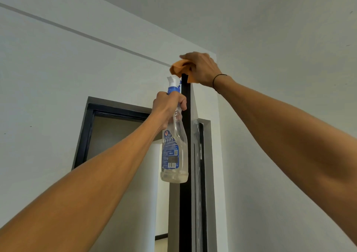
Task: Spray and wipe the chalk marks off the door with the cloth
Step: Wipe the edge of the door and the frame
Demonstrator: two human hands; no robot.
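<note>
The door (185, 155) stands ajar and edge-on to you, its dark edge running from 6 o'clock up to the middle of your view, so its faces are mostly hidden. On the face turned to your right, pale chalk marks (197, 174) show at about 5 o'clock from the centre; you cannot tell how much of them is left.

Your right hand (201, 69) sits at the door's top corner, just above centre toward 12 o'clock, fingers curled over the orange cloth (176, 69) and pressing it down on the top edge. That grip probably lets you rub along the narrow top while the cloth drapes both sides.

Your left hand (168, 104) is wrapped round the neck of the bottle (174, 151), just left of the door edge, body hanging down, nozzle up near the cloth. You likely hold it close so a squirt lands where you wipe.

Behind, at 9 o'clock, a dark-framed opening (87, 131) is set in the wall (48, 77).
</note>
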